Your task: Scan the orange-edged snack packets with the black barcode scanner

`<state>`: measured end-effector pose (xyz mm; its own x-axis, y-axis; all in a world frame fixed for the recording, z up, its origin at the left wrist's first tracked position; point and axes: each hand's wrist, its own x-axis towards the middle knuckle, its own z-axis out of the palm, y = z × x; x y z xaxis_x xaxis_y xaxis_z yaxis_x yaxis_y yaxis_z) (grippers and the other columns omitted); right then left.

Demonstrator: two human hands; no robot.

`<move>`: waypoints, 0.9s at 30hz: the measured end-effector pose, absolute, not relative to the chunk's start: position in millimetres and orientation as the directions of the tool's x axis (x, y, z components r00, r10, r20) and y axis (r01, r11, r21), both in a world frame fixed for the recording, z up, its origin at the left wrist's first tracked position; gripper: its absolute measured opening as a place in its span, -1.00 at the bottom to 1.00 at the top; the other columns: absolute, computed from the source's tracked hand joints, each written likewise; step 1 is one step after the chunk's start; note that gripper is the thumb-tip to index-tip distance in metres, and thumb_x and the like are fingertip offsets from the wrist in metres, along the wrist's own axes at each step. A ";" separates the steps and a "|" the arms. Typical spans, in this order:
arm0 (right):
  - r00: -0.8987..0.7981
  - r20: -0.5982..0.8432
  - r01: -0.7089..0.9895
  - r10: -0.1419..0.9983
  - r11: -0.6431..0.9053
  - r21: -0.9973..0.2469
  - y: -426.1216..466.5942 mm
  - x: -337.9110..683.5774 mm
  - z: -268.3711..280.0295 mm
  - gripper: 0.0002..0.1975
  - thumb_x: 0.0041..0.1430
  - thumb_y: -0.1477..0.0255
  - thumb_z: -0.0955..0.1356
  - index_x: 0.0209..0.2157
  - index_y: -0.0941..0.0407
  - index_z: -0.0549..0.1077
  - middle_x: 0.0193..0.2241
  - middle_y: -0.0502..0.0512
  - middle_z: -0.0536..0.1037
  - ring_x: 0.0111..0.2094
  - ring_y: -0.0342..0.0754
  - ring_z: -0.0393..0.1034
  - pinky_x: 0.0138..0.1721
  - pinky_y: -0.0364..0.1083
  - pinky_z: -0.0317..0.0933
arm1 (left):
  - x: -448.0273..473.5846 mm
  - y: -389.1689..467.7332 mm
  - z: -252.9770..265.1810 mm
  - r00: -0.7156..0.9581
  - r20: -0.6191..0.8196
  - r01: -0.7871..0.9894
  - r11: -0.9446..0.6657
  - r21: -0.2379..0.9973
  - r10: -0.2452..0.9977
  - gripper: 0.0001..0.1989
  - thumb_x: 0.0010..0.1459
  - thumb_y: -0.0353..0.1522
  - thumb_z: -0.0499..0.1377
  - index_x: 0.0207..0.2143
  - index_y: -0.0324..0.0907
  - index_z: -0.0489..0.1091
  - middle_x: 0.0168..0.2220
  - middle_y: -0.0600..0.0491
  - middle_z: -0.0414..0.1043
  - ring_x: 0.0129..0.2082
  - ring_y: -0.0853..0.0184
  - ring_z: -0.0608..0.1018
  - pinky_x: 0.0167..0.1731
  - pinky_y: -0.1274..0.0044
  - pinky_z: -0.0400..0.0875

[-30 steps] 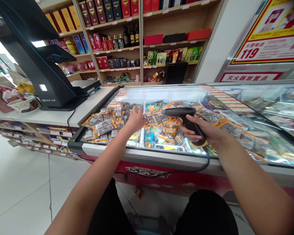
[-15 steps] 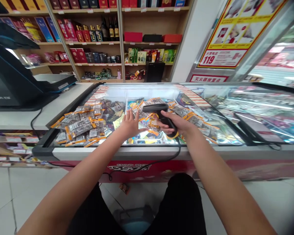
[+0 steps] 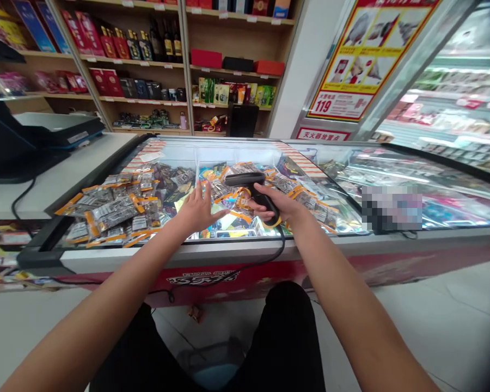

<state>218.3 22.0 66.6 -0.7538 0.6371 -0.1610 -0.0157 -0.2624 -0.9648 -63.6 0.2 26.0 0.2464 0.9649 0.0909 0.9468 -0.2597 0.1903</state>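
My right hand (image 3: 280, 202) grips a black barcode scanner (image 3: 245, 178) by its handle, with the scanner's head toward the left. A cable runs from the handle down over the freezer's front. Just to the left, my left hand (image 3: 196, 211) is held over the glass lid with its fingers spread and nothing in it. Orange-edged snack packets (image 3: 114, 212) lie in a heap left of that hand. More such packets (image 3: 324, 213) lie right of the scanner, and an orange one shows partly behind it. Whether my left palm touches the glass, I cannot tell.
A chest freezer (image 3: 130, 253) with a glass top stretches across in front of my knees. At left, a counter (image 3: 77, 163) bears a dark checkout machine (image 3: 8, 141). Stocked shelves (image 3: 142, 62) stand behind. One small packet (image 3: 195, 313) lies on the floor.
The view has turned to the right, so everything sits further left in the picture. Both hands keep nearly the same pose, and the scanner is still in my right hand.
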 end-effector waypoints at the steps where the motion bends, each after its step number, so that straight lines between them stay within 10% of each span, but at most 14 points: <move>1: -0.750 -0.164 -0.009 0.641 -0.258 -0.966 20.5 218.3 68.0 -0.36 0.25 -0.19 0.57 -0.21 0.03 0.33 -0.59 -0.21 0.31 -0.72 -0.30 -0.06 -0.69 -0.24 -0.06 | -72.6 -3.0 30.1 0.217 0.096 0.958 -0.231 0.172 0.971 0.18 0.46 0.25 0.06 0.72 -0.38 -0.24 0.72 -0.47 -0.33 0.72 -0.25 0.01 0.61 0.10 0.11; 11: -0.722 -0.183 0.036 0.667 -0.228 -0.973 21.4 225.2 69.6 -0.43 0.31 -0.15 0.53 -0.13 0.04 0.38 -0.56 -0.21 0.32 -0.69 -0.31 -0.14 -0.65 -0.21 -0.13 | -205.0 32.1 95.5 -0.254 0.065 0.967 0.253 0.017 0.965 -0.09 0.53 0.08 -0.02 0.68 -0.30 0.05 0.70 -0.46 -0.08 0.66 -0.37 0.14 0.54 -0.09 0.15; 18: -0.636 -0.272 0.106 0.722 -0.267 -0.958 16.0 225.6 72.7 -0.49 0.37 -0.15 0.46 -0.21 0.01 0.39 -0.57 -0.14 0.26 -0.66 -0.27 -0.15 -0.58 -0.13 -0.19 | -236.3 81.2 90.8 -0.198 -0.021 0.975 0.199 0.099 0.980 -0.30 0.50 0.04 0.03 0.48 -0.09 0.44 0.52 -0.26 0.42 0.55 -0.30 0.36 0.58 -0.18 -0.07; 23: -0.616 -0.280 0.082 0.737 -0.293 -0.953 15.1 226.0 71.9 -0.50 0.36 -0.14 0.49 -0.19 0.01 0.44 -0.55 -0.12 0.28 -0.67 -0.26 -0.13 -0.57 -0.12 -0.23 | -233.5 105.2 86.2 -0.222 0.020 0.970 0.218 0.109 0.975 -0.22 0.50 0.00 0.07 0.57 -0.26 0.28 0.55 -0.40 0.34 0.56 -0.28 0.35 0.57 -0.17 -0.03; 27: -0.681 -0.268 0.085 0.681 -0.291 -0.953 22.5 229.4 63.6 -0.43 0.36 -0.19 0.48 -0.29 0.03 0.37 -0.57 -0.12 0.28 -0.68 -0.28 -0.12 -0.62 -0.18 -0.16 | -236.3 120.3 87.4 -0.195 -0.039 0.971 0.198 0.135 0.980 -0.32 0.47 -0.05 0.13 0.55 -0.01 0.37 0.55 -0.25 0.37 0.53 -0.30 0.40 0.52 -0.18 0.08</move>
<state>229.4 22.5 63.6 -0.6812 0.6810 -0.2685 0.0848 -0.2909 -0.9530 -236.3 120.3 87.4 -0.1947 0.9801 -0.0385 0.9708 0.1982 0.1351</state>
